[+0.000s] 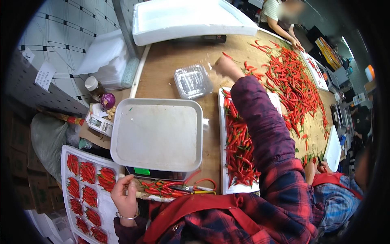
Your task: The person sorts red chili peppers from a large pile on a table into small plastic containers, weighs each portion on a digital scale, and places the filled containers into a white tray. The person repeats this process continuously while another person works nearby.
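Observation:
My left hand (125,193) hovers at the table's near edge, left of a digital scale (158,174) with a lit green display. Its fingers are loosely curled and nothing shows in them. On the scale lies a grey-white tray (158,134) without peppers. My right hand (226,67) reaches far forward, beside a clear plastic clamshell box (193,82). Blur hides its fingertips, so a grip on the box's lid cannot be made out. Under my right sleeve a white foam tray (223,152) holds loose red chilli peppers (239,146).
A large chilli heap (292,85) covers the right side. Red-handled scissors (190,189) and loose chillies (161,187) lie at the front edge. A foam tray (105,210) of filled packs stands lower left, an empty foam box (195,30) at the back. Two co-workers' hands (295,42) (317,169) work right.

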A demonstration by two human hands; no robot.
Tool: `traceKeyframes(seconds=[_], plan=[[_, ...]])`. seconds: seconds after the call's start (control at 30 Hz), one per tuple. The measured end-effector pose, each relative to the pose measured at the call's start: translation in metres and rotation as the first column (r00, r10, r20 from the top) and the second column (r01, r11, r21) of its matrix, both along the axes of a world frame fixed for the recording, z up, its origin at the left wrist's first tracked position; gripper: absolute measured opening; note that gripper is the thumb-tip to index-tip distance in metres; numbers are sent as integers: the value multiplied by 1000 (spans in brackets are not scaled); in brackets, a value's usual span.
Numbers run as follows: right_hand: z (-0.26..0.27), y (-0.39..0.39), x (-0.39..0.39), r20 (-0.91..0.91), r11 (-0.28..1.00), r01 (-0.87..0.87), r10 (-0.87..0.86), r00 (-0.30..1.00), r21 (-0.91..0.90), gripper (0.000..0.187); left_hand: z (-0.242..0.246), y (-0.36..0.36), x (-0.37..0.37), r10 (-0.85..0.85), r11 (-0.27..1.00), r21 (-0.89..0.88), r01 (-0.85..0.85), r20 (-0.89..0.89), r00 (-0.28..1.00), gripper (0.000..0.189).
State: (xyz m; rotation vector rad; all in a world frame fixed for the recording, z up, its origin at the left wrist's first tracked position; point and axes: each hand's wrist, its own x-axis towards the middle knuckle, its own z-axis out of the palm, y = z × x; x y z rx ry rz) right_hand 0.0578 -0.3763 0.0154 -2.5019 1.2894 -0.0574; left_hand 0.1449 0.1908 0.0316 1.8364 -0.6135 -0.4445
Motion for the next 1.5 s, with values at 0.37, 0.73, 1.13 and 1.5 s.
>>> traceKeyframes(seconds=[0.37, 0.73, 1.13, 1.5], plan=[[119, 239, -186, 284, 793, -610, 586, 759, -8, 13, 49, -108, -90, -572, 817, -355, 454, -402, 715, 55], [37, 251, -356, 311, 804, 589, -581, 752, 80, 83, -28, -121, -132, -515, 823, -264, 502, -719, 467, 35], [-20, 263, -298, 319, 844, 528, -478, 818, -89, 110, -70, -143, -149, -382, 924, -294, 245, -689, 616, 32], [-43, 263, -300, 576, 846, 510, -342, 742, -154, 84, -88, -183, -175, -372, 921, -374, 107, -768, 521, 29]])
